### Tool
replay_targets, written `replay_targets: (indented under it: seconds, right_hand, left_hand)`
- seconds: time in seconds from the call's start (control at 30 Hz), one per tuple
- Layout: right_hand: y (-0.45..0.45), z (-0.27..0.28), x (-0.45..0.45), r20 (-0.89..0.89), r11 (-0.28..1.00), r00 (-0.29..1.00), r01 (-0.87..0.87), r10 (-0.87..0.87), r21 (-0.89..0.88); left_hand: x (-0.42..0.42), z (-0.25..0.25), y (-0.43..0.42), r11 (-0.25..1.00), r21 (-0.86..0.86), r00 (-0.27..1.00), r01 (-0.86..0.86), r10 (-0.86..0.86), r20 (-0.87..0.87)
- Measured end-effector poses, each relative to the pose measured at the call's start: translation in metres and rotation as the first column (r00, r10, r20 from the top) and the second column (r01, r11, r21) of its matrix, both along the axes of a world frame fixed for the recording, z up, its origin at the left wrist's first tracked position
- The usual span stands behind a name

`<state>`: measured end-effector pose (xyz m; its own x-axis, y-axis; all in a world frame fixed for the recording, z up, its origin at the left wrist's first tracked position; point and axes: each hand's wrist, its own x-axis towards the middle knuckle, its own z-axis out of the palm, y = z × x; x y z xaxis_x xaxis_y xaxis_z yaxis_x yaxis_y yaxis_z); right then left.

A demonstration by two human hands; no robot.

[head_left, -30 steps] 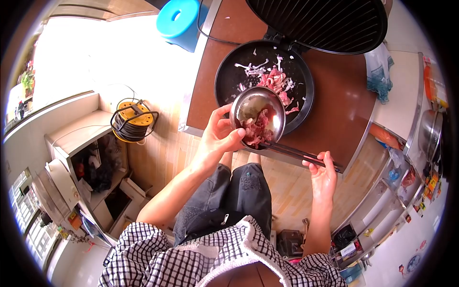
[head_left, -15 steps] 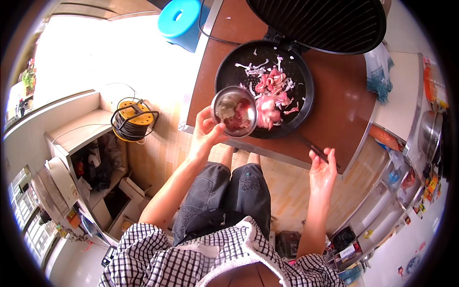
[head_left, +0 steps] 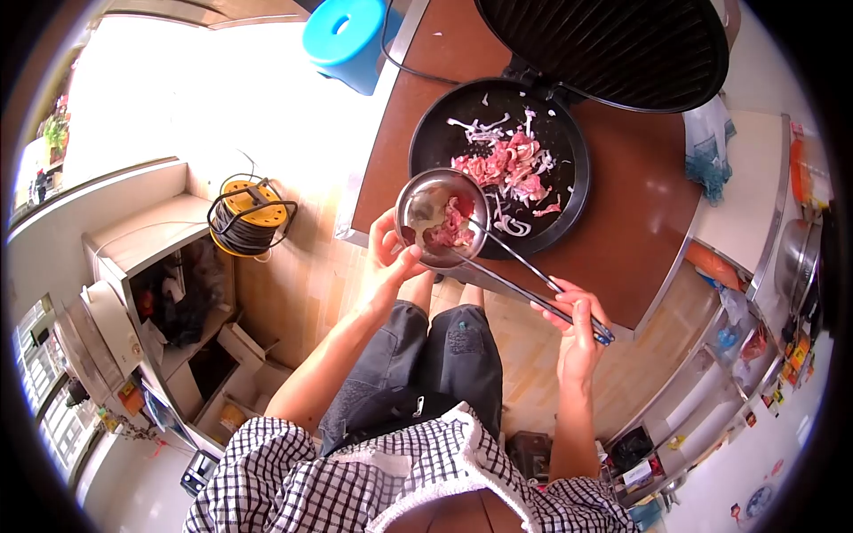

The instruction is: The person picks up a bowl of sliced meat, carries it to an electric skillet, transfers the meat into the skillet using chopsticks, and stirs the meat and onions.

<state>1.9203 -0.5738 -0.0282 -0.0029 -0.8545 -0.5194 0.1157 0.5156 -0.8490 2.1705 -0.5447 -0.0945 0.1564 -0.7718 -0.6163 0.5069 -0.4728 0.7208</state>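
Note:
My left hand (head_left: 388, 260) grips a small metal bowl (head_left: 413, 188) by its left side, just over the front left rim of a round black pan (head_left: 569, 147). Raw meat (head_left: 453, 227) lies in the bowl. Dark chopsticks (head_left: 524, 292) are in my right hand (head_left: 577, 324), spread apart, with their tips in the bowl at the meat. In the pan is a pile of sliced meat (head_left: 506, 166) with pale strips of onion or similar (head_left: 480, 131) around it. The pan's ridged black lid (head_left: 613, 44) is tilted up behind it.
The pan stands on a brown table (head_left: 635, 222) with a metal edge. A blue stool (head_left: 345, 40) is beyond the table's left side. On the left are a yellow cable reel (head_left: 252, 209) and an open cabinet (head_left: 155, 244). Shelves (head_left: 702, 391) stand at the right.
The bowl has moved left from where it was a second ago. More meat lies in the pan, and less is in the bowl. The chopsticks have come back into the bowl, their tips apart.

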Motion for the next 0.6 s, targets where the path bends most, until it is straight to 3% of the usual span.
replay_targets:
  seconds: [0.1,0.23,0.3,0.33,0.37,0.4,0.43,0.47,0.5,0.6]
  right_hand:
    - [0.017,-0.004,0.010,0.024,0.993,0.993,0.115,-0.116,0.012]
    - [0.019,0.000,0.013,-0.067,0.996,0.998,-0.025,0.020,-0.090]
    - [0.018,-0.005,0.007,-0.008,0.992,1.000,0.028,-0.030,-0.119]
    - [0.014,0.000,0.008,-0.062,0.999,0.998,0.029,-0.032,-0.045]
    - [0.008,0.003,0.009,-0.128,0.999,0.992,0.015,-0.019,-0.037]
    - [0.014,-0.013,-0.001,-0.023,0.992,0.999,0.033,-0.036,-0.118]
    - [0.012,-0.020,-0.007,-0.046,0.999,0.999,0.004,-0.006,-0.042]
    - [0.013,-0.020,-0.013,0.046,0.999,0.998,-0.043,0.043,-0.015]
    - [0.004,0.015,0.012,0.016,0.999,0.999,0.043,-0.043,-0.010]
    - [0.003,0.025,0.014,-0.057,0.997,0.995,0.080,-0.081,-0.014]
  left_hand:
    - [-0.004,-0.003,0.002,0.999,-0.050,1.000,0.017,-0.016,0.023]
    - [-0.006,0.000,-0.002,0.999,-0.029,0.998,0.045,-0.044,0.033]
    - [-0.009,0.015,-0.008,0.998,0.003,0.993,0.062,-0.062,0.098]
    - [-0.012,0.009,-0.006,0.988,-0.152,0.991,0.020,0.000,0.132]
    - [-0.017,0.002,-0.005,0.976,-0.215,0.999,-0.032,0.040,0.031]
    - [-0.014,-0.003,-0.003,0.978,-0.206,0.992,0.030,-0.003,0.126]
    - [-0.012,-0.008,-0.004,0.962,-0.272,0.997,0.035,-0.013,0.082]
    - [-0.009,-0.006,-0.005,0.954,-0.300,0.999,-0.007,-0.004,-0.034]
    - [-0.005,-0.008,-0.006,0.956,-0.295,0.999,-0.007,-0.007,-0.048]
    - [0.004,0.014,-0.009,0.976,-0.208,0.998,0.060,-0.063,-0.005]
